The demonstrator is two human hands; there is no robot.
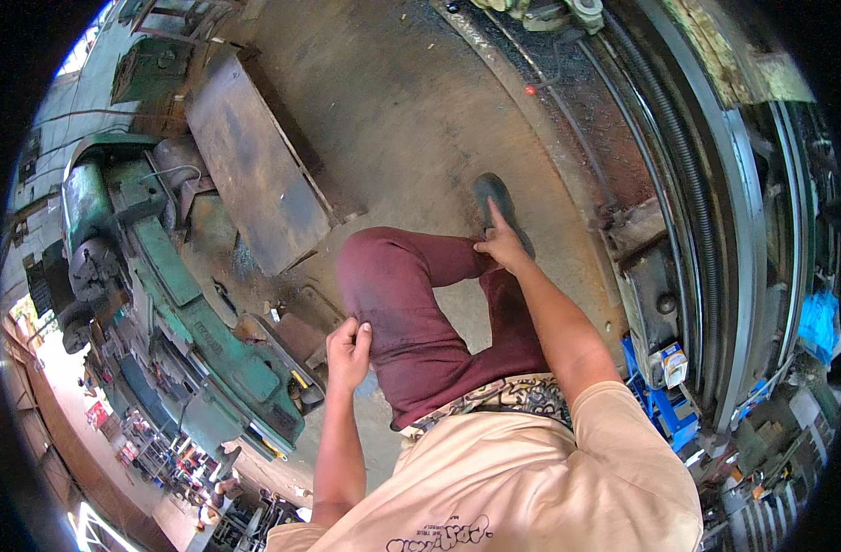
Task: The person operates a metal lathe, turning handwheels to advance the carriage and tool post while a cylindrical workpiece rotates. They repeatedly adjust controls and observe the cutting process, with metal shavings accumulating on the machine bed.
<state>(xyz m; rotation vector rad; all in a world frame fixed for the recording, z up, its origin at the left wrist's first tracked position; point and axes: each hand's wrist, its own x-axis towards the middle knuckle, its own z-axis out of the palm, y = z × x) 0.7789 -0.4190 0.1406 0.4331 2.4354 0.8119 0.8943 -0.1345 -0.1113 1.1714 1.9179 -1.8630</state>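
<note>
My left hand [349, 348] is closed at the side of my left thigh. Its thumb and curled fingers pinch the cloth of my maroon trousers [388, 304]. My left knee is bent, and that shin crosses toward the right. By the lower end of the trouser leg is my right hand [501, 245], with its thumb against the cloth and one finger stretched along a dark shoe [494, 191]. The other fingers of that hand are hidden from view. I see nothing else in either hand.
A green machine [177, 276] stands at the left, beside a large metal sheet [255, 166]. Along the right runs a long machine with a threaded shaft [673, 129] and a red-knobbed lever [531, 90]. Blue plastic [818, 327] and a blue stand [670, 419] are at right.
</note>
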